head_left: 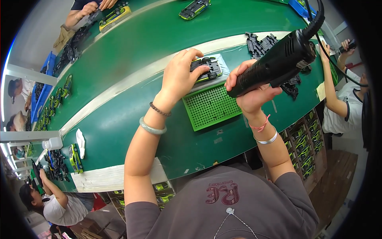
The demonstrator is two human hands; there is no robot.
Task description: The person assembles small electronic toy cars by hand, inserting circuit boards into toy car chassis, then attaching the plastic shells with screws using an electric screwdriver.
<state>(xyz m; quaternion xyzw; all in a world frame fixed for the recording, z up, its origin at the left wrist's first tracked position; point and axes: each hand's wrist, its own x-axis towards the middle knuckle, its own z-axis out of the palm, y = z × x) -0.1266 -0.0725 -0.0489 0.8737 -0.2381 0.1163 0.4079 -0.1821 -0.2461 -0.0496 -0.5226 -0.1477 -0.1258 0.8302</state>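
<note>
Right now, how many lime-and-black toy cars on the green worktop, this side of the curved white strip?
2: one car at the left hand; another car far left on the worktop. Some may be hidden.

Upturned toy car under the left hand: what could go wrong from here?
The left hand has its thumb on the toy car, so a slip of the electric screwdriver in the right hand could catch it. The tool might also knock the black chassis parts partly hidden behind it. If dropped, it could land on the green perforated tray close by.
</note>
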